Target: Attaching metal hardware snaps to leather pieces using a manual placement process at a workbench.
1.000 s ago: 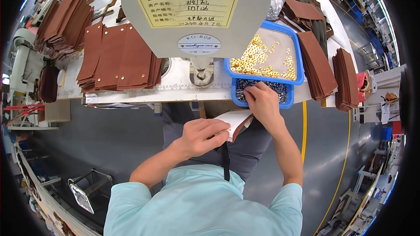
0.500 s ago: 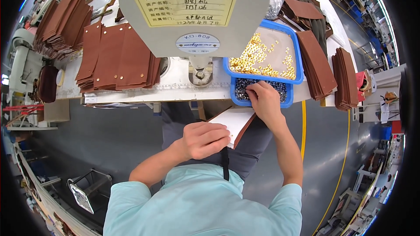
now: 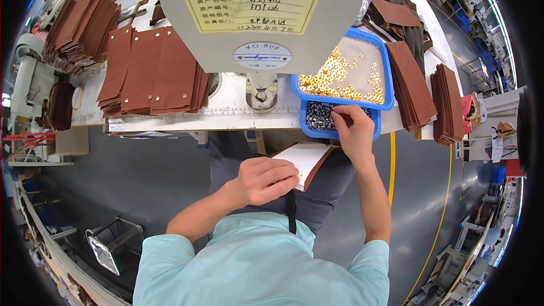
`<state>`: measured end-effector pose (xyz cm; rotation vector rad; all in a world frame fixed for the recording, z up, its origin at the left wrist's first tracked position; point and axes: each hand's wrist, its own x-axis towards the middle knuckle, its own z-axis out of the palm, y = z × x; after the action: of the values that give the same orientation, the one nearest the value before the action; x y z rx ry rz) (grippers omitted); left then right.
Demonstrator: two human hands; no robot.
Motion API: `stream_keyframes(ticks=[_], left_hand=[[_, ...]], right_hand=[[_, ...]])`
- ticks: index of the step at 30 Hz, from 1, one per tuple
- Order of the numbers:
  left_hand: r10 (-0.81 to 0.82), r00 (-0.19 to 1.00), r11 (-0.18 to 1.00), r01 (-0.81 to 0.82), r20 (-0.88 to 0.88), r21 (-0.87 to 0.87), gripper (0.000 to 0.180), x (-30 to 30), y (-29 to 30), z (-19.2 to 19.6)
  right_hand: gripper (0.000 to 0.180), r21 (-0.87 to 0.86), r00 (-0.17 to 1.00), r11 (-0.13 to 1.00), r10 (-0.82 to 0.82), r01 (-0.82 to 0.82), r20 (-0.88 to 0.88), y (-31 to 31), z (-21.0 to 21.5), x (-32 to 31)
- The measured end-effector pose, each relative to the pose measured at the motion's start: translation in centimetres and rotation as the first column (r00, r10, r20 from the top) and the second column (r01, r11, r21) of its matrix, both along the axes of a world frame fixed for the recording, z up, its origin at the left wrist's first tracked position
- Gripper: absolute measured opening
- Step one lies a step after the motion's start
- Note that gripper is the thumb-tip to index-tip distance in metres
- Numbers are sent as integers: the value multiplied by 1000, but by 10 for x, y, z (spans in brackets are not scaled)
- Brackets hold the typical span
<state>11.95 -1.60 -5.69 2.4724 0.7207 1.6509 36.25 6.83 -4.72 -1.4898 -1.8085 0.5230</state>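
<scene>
Above my lap, my left hand point(image 3: 265, 181) is closed around the near end of a brown leather piece point(image 3: 306, 160) whose white side faces up. A strip of its brown edge shows along the right. My right hand point(image 3: 357, 136) is over a small blue tray point(image 3: 326, 135) of dark, shiny metal fastener parts point(image 3: 319, 117). Its thumb and index finger are pinched together; anything between them is too small to make out. Just behind, a larger blue tray point(image 3: 388, 68) holds loose gold-coloured rings point(image 3: 323, 82) and partly overlaps the smaller one.
A grey riveting machine point(image 3: 226, 51) rises in front of me, its working end point(image 3: 262, 93) above the white table point(image 3: 232, 120). Brown leather panels with gold studs point(image 3: 150, 73) lie left of it. More leather stacks point(image 3: 82, 28) stand far left, others point(image 3: 412, 82) right of the trays.
My right hand has shifted slightly right over the dark parts, its fingertips lifting a little. My left hand and the leather piece stay nearly in place.
</scene>
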Motion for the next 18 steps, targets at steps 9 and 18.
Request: stream_keyframes(ticks=[9,18], left_hand=[[6,1000,998,-5,22,-56,19,0,-2,1],[-28,996,980,43,80,-192,29,4,-4,4]], right_hand=[[8,-368,748,815,117,-448,-653,-57,32,-12],[10,-447,665,621,166,-644,-728,-60,48,-12]])
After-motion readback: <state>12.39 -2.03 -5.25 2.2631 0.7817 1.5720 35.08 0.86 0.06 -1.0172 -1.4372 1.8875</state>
